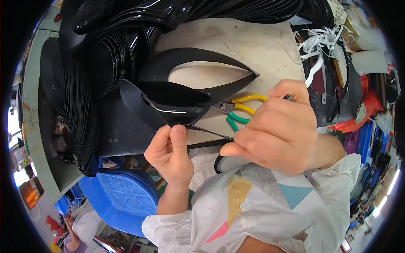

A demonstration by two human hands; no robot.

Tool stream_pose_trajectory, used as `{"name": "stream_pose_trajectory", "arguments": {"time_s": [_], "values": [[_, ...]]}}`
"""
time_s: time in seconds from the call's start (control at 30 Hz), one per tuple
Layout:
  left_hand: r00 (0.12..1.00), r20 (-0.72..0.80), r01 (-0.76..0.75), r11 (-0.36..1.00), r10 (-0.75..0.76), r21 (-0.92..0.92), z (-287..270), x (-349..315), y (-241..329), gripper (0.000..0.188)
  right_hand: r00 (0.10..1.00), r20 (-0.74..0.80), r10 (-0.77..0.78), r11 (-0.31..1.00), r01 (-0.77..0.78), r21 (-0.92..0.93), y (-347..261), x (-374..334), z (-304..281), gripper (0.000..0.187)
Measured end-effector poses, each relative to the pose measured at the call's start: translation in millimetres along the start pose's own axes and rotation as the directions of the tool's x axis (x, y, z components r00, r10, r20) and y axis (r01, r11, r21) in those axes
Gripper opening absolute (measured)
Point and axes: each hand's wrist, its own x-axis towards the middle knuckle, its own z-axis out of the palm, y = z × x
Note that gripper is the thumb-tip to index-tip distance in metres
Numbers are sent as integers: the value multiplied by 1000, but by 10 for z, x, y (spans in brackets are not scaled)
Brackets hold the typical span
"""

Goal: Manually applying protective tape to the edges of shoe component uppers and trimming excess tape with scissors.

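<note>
Between thumb and bent fingers, my left hand (171, 158) pinches the edge of a curved black shoe upper piece (177, 99), glossy inside and matte outside. From that pinch a thin black strip (213, 134) runs taut to my right hand (276, 128), whose fingers are closed on it. A small dark tip, too little to identify, pokes out at the top of my right fist. Just beyond the hands, pliers with yellow and green handles (249, 99) lie on the table, partly covered by my right hand. A second looped black upper piece (198, 55) rests behind the held one.
Stacks of glossy black pieces (114, 59) crowd the table's left and far side; more hang over its left edge (71, 105). White cords (322, 42) lie tangled at the right. A blue plastic stool or basket (122, 202) stands below left. Another person (71, 236) appears at lower left.
</note>
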Motion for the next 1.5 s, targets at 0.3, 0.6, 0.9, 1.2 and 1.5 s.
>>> {"name": "stream_pose_trajectory", "arguments": {"time_s": [0.3, 0.6, 0.9, 1.2, 1.5], "values": [[989, 106, 117, 979, -100, -167, -202, -72, 68, 35, 950, 138, 281, 886, -312, 343, 161, 41, 100, 23], [946, 306, 238, 871, -108, -430, -434, -37, -94, 23, 716, 485, 502, 579, -695, 426, 249, 94, 251, 28], [974, 186, 186, 928, -131, -322, -156, -91, 107, 67, 942, 250, 225, 721, -333, 608, 80, 28, 396, 21], [885, 417, 366, 864, -208, -347, -474, -36, 9, 44, 992, 97, 81, 820, -121, 560, -39, -63, 379, 21], [960, 91, 267, 964, -267, 6, -318, -99, 650, 43, 762, 377, 527, 828, -360, -431, 1133, 369, 174, 15]]}}
